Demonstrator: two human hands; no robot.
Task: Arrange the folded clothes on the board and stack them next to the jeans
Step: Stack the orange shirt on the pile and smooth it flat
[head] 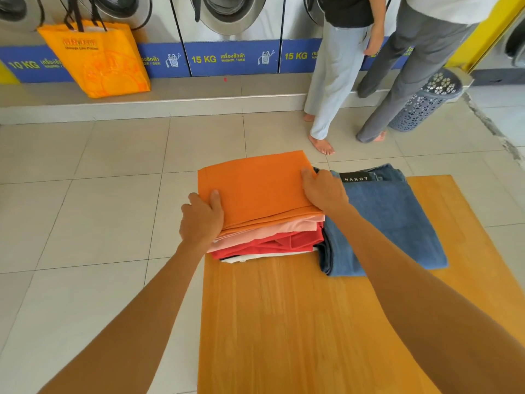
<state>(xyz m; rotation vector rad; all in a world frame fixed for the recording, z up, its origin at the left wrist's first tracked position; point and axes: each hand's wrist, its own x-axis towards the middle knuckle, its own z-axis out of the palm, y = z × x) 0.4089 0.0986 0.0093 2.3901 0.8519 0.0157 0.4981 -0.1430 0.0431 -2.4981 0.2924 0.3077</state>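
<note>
Head view shows a wooden board (284, 322) lying on a pale tiled floor (85, 194). A stack of folded clothes (264, 223) sits at the far left corner of the board, with an orange piece on top and pink, red and white ones under it. The folded jeans (383, 223) lie on the board just to the right of the stack, touching its side. The left hand (203, 220) holds the left edge of the stack, thumb on top of the orange cloth and fingers curled down around the side. The right hand (322, 191) rests on the right edge, fingers bent over the cloth where it meets the jeans. To do this step well, I think both hands should squeeze the sides gently and evenly, so the layers line up and the stack sits fully on the board and stays snug beside the jeans. Beyond the board stand washing machines (233, 29) with blue labels. An orange bag (99, 61) sits on the ledge below them. Two people (369, 66) stand barefoot past the jeans, near a grey basket (426, 100).
</note>
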